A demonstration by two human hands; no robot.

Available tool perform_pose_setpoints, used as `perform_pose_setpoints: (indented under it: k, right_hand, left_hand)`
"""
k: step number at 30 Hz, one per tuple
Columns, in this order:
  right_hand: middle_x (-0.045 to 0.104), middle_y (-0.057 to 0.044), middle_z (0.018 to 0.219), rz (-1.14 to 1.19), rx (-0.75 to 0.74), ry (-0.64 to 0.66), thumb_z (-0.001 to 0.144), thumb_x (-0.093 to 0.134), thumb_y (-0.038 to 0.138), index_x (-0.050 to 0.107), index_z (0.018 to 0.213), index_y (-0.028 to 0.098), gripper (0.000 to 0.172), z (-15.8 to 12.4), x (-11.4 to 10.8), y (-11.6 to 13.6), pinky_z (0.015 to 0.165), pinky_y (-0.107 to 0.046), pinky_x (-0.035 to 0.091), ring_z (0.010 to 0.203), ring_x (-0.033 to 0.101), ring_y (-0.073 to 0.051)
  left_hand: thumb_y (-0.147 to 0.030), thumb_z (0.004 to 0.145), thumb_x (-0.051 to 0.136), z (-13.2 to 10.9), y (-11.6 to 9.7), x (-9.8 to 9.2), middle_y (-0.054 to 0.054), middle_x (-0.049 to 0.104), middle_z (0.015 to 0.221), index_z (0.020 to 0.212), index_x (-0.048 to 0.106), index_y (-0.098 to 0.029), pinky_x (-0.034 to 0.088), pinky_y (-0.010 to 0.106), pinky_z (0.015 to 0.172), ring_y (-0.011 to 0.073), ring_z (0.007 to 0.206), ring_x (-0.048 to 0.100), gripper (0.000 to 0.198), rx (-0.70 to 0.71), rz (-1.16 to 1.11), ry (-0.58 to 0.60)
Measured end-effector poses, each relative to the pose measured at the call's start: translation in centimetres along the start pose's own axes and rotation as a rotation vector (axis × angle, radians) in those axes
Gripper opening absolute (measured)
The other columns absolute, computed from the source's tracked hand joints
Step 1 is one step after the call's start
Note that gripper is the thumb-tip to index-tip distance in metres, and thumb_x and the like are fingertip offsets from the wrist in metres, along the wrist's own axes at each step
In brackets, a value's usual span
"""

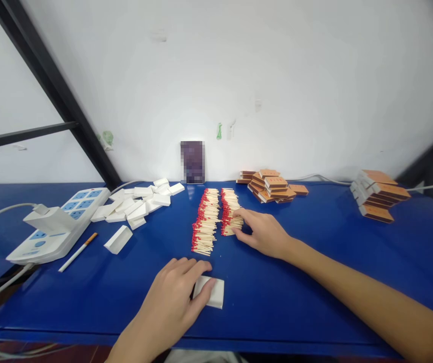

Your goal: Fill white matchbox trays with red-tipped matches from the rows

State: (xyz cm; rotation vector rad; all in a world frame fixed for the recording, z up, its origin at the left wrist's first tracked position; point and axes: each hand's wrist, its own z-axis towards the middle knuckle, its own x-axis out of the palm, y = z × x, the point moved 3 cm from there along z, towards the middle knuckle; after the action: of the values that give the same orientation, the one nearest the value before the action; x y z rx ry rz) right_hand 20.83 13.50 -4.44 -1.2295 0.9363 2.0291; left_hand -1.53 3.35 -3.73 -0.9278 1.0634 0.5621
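Note:
Two rows of red-tipped matches (205,222) lie in the middle of the blue table (314,282). My right hand (263,233) rests at the right row (230,212), its fingertips pinching several matches near the row's front end. My left hand (174,297) lies near the table's front edge, fingers curled around a white inner matchbox tray (212,292) that sits flat on the table.
A heap of white trays (138,201) lies at the back left, one tray (118,239) apart. A power strip (55,224) with plug and cables and a cigarette (77,252) are at left. Orange matchbox sleeves are stacked at back centre (272,185) and right (377,195).

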Motion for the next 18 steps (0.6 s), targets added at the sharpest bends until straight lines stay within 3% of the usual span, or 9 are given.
perform_pose_setpoints:
  k: [6,18]
  right_hand:
    - [0.072,-0.003,0.100,0.039,-0.054,-0.012,0.094,0.054,0.031,0.060,0.109,0.021,0.019,-0.07,0.07,0.08,0.066,-0.026,0.042,0.074,0.064,-0.015]
    - [0.072,-0.005,0.105,0.014,-0.161,0.038,0.090,0.057,0.018,0.062,0.105,0.020,0.015,-0.22,0.14,0.20,0.075,-0.026,0.045,0.092,0.068,-0.018]
  left_hand:
    - [-0.032,0.102,0.042,-0.15,0.01,0.04,0.004,0.071,0.101,0.111,0.062,-0.024,0.049,0.042,0.086,0.0256,0.092,0.066,0.024,0.023,0.030,-0.022]
    - [-0.033,0.103,0.043,-0.05,0.21,0.20,0.005,0.072,0.108,0.117,0.062,-0.024,0.046,0.043,0.091,0.0256,0.095,0.066,0.026,0.034,0.017,-0.003]
